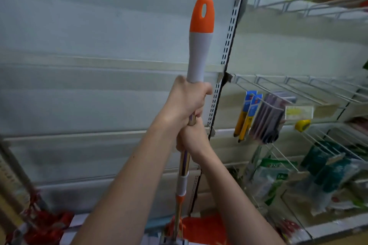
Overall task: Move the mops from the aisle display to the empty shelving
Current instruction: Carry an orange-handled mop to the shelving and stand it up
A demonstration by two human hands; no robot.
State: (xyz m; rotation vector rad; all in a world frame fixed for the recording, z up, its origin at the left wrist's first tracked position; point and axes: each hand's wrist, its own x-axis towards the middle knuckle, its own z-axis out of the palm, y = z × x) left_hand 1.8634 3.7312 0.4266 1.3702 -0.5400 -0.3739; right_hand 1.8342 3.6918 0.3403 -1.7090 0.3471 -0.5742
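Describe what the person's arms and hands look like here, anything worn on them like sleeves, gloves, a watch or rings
Both forearms are bare as far as the frame shows: no sleeves, no gloves. The left hand and the right hand show no ring, and neither wrist carries a watch or band. A small dark mark sits on the left forearm. Fingernails are too blurred to judge.

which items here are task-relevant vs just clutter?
Job: orange-and-grey-handled mop, gripped upright by left hand above right hand; bare grey shelving panel; red mop head at lower left.
Clutter: blue-carded yellow tools, yellow tape measure, green packets.
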